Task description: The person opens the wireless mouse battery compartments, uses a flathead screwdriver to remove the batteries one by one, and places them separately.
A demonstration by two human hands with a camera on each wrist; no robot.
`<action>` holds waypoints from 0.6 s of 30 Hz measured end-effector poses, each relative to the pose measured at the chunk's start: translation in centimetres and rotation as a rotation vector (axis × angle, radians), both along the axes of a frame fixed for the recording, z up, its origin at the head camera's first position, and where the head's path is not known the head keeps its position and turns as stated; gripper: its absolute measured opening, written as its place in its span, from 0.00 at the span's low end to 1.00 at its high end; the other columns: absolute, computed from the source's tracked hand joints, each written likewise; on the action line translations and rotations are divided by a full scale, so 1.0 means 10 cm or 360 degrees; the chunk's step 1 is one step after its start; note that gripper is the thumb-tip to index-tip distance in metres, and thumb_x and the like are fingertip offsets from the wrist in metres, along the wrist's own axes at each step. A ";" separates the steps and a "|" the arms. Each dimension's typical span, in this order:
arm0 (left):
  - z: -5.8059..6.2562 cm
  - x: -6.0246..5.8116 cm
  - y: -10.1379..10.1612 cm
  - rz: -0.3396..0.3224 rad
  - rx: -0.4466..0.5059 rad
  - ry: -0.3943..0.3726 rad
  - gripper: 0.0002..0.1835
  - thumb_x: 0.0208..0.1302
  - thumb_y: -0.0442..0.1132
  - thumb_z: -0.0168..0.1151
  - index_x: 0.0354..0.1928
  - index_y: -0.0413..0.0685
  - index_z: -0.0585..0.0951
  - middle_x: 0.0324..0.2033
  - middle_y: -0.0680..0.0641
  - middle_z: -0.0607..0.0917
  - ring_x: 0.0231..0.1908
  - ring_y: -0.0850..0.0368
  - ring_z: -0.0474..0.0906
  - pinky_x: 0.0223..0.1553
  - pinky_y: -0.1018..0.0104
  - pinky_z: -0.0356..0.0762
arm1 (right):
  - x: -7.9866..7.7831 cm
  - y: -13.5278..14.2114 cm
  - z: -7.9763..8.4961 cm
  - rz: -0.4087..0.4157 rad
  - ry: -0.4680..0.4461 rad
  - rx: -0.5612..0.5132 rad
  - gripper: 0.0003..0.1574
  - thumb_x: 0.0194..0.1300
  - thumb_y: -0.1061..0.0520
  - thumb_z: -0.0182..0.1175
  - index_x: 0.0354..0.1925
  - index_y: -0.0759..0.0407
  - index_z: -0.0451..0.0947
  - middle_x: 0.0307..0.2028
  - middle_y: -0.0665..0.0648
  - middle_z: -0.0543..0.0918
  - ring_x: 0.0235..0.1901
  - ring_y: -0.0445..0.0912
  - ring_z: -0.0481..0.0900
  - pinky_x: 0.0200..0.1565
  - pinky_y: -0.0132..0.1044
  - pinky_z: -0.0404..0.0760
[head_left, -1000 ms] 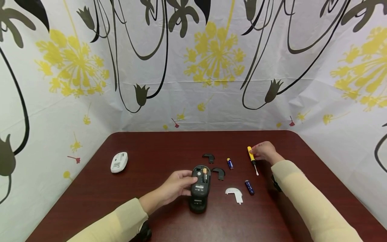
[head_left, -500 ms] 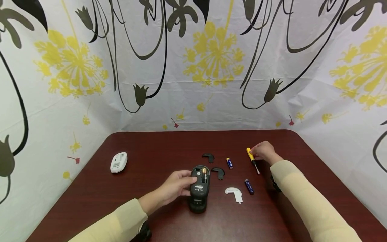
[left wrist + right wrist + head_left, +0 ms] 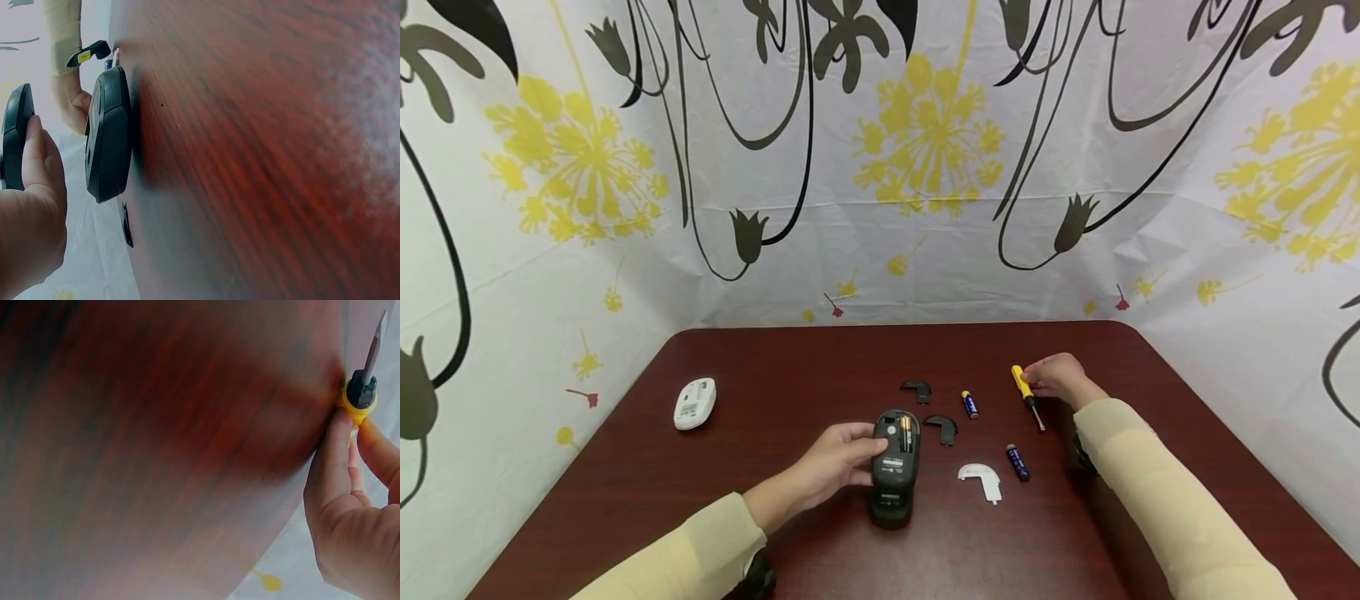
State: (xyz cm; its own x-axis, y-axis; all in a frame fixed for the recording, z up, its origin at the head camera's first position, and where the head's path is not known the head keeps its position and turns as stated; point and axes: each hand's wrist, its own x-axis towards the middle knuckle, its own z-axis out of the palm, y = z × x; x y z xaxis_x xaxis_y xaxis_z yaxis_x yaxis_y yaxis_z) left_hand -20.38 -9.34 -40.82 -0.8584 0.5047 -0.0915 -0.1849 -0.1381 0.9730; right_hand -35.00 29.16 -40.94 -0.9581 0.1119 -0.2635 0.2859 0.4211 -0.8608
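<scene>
In the head view my left hand (image 3: 831, 462) grips a black computer mouse (image 3: 892, 477) by its side, underside up, thumb on top. A copper-and-black battery (image 3: 906, 435) sits in its opened compartment. The left wrist view shows this held mouse (image 3: 14, 137) raised off the table, and a second black mouse (image 3: 109, 134) resting on it. From the head, the second one mostly hides beneath the first. At the right, my right hand (image 3: 1058, 375) pinches the yellow handle of a screwdriver (image 3: 1020, 382). Its metal tip points toward me; the right wrist view shows thumb and fingers around the handle (image 3: 359, 412).
Between the hands lie two black battery covers (image 3: 917, 390) (image 3: 943, 429), a white cover (image 3: 982, 478) and two blue batteries (image 3: 970, 405) (image 3: 1018, 463). A white mouse (image 3: 695, 403) lies upside down at the left. Patterned cloth (image 3: 925, 267) surrounds the dark red table (image 3: 820, 358).
The screwdriver has tilted slightly in my right hand, its tip shifting a little right and up. The left hand and the mouse in it have stayed nearly still.
</scene>
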 end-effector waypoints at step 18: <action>0.02 -0.01 0.03 0.0009 -0.0001 -0.0012 0.24 0.67 0.35 0.60 0.59 0.26 0.70 0.46 0.37 0.83 0.44 0.50 0.82 0.42 0.56 0.83 | 0.13 -0.10 0.25 0.0156 0.0284 -0.0017 0.23 0.69 0.57 0.60 0.54 0.75 0.74 0.48 0.69 0.80 0.45 0.56 0.81 0.47 0.46 0.82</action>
